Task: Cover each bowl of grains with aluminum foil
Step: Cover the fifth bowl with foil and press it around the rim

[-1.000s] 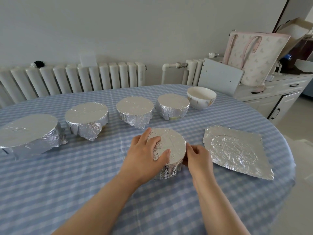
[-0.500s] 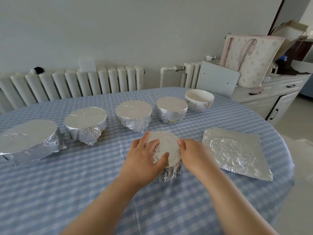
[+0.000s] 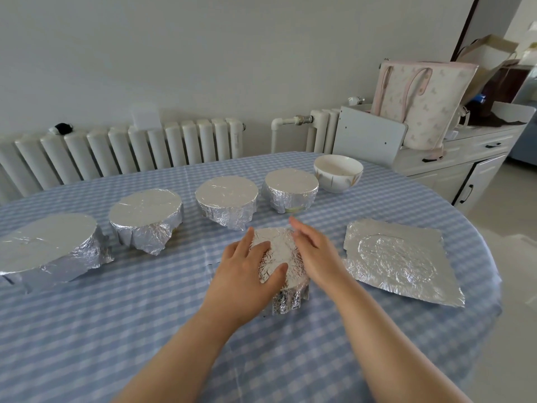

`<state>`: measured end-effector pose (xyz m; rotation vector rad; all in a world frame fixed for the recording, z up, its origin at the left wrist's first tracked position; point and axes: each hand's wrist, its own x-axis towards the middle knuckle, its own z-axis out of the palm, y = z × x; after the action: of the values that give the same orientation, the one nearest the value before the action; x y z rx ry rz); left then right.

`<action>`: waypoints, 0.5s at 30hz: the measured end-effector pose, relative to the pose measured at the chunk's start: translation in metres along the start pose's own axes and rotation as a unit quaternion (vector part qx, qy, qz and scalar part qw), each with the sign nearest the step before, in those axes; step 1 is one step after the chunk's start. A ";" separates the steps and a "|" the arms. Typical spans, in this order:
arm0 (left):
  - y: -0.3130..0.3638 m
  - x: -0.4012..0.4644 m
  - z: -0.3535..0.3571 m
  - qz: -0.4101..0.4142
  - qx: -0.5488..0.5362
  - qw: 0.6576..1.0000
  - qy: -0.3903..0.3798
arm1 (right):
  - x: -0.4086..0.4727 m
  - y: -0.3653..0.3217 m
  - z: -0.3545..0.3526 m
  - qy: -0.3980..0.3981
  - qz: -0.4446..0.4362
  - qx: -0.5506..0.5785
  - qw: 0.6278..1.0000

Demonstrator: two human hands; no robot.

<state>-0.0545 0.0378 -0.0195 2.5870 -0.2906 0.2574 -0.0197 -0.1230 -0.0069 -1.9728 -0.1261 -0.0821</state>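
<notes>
A foil-wrapped bowl [image 3: 281, 257] stands in the middle of the table. My left hand [image 3: 247, 269] lies over its left side, with fingers spread on the foil top and the thumb across the near edge. My right hand [image 3: 313, 251] presses flat against its right side, fingers straight and pointing away. Behind it stands a row of several foil-covered bowls [image 3: 226, 199]. One white bowl [image 3: 338, 173] at the right end of the row is uncovered. A loose sheet of foil [image 3: 401, 260] with a round imprint lies flat to the right.
The round table [image 3: 116, 315] wears a blue checked cloth. Radiators [image 3: 130, 152] line the wall behind it. To the right are a white cabinet [image 3: 465, 158], a pink tote bag [image 3: 421, 103] and a grey board [image 3: 369, 135] near the table edge.
My right hand slid from the bowl's near right edge up along its right side, fingers now reaching past the far rim. The left hand stays on the foil top.
</notes>
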 end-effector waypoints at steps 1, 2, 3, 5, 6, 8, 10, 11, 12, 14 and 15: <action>0.000 0.000 -0.001 -0.001 -0.001 1.000 -0.006 | 0.001 0.002 0.002 -0.001 0.008 0.022 1.000; 0.001 -0.001 -0.001 -0.002 -0.004 1.000 -0.014 | 0.001 0.002 0.003 0.001 0.016 0.047 0.999; 0.000 -0.001 -0.002 -0.003 -0.009 1.000 -0.022 | 0.002 0.003 0.004 0.006 0.025 0.064 0.998; -0.001 0.000 -0.004 0.003 -0.014 0.999 -0.036 | 0.003 0.003 0.005 0.017 0.049 0.094 0.994; -0.002 0.000 -0.005 0.007 -0.013 0.999 -0.045 | 0.003 0.003 0.006 0.025 0.062 0.115 0.991; -0.005 0.001 -0.006 0.010 -0.013 0.998 -0.067 | 0.003 0.002 0.008 0.041 0.089 0.164 0.982; -0.005 0.002 -0.008 0.009 -0.016 0.996 -0.088 | 0.002 0.002 0.009 0.043 0.111 0.203 0.972; -0.005 0.002 -0.009 0.009 -0.016 0.995 -0.094 | 0.002 0.002 0.009 0.040 0.118 0.218 0.968; -0.004 0.001 -0.009 0.009 -0.013 0.995 -0.096 | 0.002 0.002 0.009 0.035 0.124 0.232 0.964; -0.004 0.001 -0.008 0.005 -0.004 0.996 -0.090 | 0.003 0.002 0.008 0.027 0.133 0.252 0.958; -0.004 0.002 -0.007 0.002 0.001 0.997 -0.083 | 0.003 0.003 0.008 0.025 0.138 0.257 0.956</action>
<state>-0.0530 0.0442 -0.0150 2.6135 -0.3559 0.0444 -0.0163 -0.1165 -0.0121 -1.4491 0.1504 0.0776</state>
